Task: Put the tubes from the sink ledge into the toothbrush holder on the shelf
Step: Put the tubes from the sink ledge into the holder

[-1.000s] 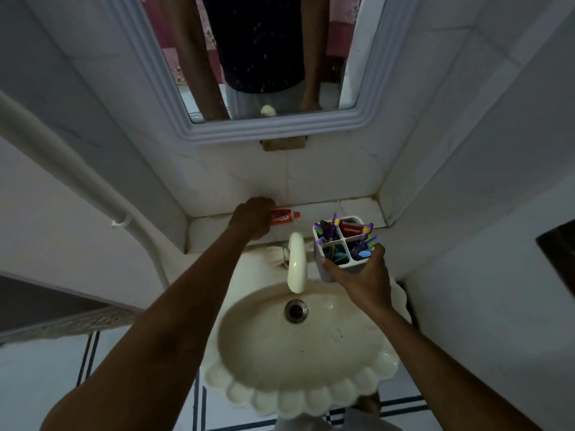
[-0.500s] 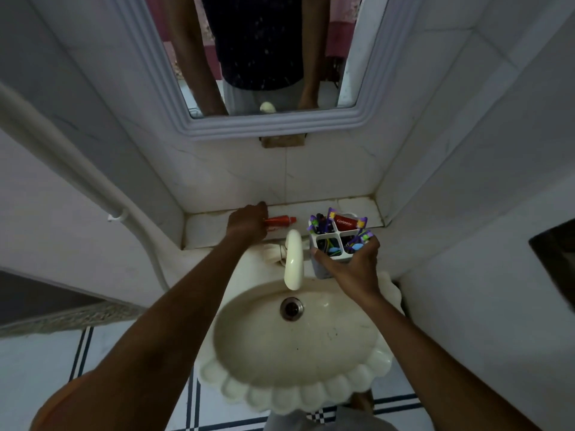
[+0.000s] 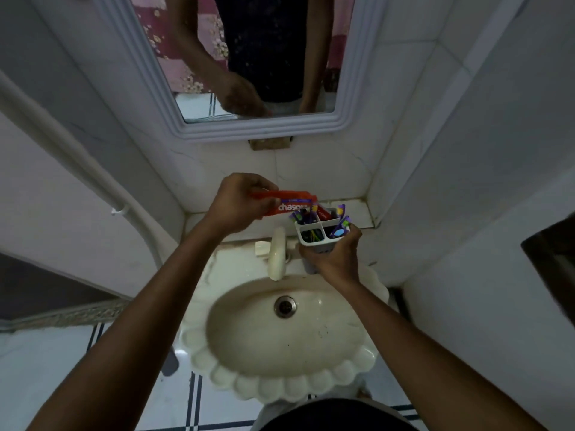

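My left hand (image 3: 241, 202) grips a red toothpaste tube (image 3: 291, 204), held level above the ledge with its far end over the holder's back-left compartment. My right hand (image 3: 334, 258) is wrapped around a white toothbrush holder (image 3: 314, 236) with four compartments, lifted beside the tap. Purple toothbrushes (image 3: 342, 225) stick out of it, and another red tube (image 3: 323, 214) stands in the back compartment.
A cream tap (image 3: 277, 253) sits just left of the holder, above the scalloped sink basin (image 3: 280, 353). The tiled ledge (image 3: 357, 211) runs along the back wall under a framed mirror (image 3: 258, 129). A white pipe (image 3: 77, 169) crosses the left wall.
My left hand lifted the red tube off the ledge and carried it right, up to the holder. My right hand kept hold of the holder, close to the ledge.
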Demonstrator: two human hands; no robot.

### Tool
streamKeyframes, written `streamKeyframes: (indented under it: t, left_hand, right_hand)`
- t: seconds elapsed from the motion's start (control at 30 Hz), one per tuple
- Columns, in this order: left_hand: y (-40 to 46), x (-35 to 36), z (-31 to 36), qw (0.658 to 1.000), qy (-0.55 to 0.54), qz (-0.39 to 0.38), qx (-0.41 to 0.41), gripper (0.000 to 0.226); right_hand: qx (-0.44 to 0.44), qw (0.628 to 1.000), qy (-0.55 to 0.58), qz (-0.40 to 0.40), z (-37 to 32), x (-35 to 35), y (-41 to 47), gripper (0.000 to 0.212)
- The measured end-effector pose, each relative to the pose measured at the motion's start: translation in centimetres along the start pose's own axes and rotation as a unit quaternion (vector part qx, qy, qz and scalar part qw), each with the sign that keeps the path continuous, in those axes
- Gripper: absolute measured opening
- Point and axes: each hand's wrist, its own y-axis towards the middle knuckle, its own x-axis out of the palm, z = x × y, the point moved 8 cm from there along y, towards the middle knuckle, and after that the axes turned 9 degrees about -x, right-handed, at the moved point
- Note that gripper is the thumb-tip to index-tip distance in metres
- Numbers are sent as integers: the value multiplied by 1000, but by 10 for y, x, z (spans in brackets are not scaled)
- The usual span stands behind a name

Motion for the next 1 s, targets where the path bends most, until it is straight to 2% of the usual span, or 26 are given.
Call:
streamKeyframes:
  t: [0.1,0.23,0.4,0.57,0.73,0.9,1.0]
  left_hand:
    - [-9,15,38,985,150,1,81,19]
    - [-11,42,65,956,265,-25,127,19]
    - [4,68,67,956,268,-62,99,20]
    - [20,95,49,942,312,-109,62,25]
    - [29,105,48,929,347,-109,69,24]
    - [31,115,51,910,379,-144,81,25]
    - [32,120,51,908,387,-128,93,28]
  right_hand:
    - [2,1000,12,-11,0,1,5,130]
    - [2,999,23,-31,0,1,8,132]
    - [10,998,43,-49,0,0,10,132]
    - [19,997,45,-58,-2,-2,13,133]
    - [25,997,49,-60,-3,-2,15,135]
    - [27,997,39,-62,-3,-1,16,131]
    - [26,997,35,-65,-4,-1,18,128]
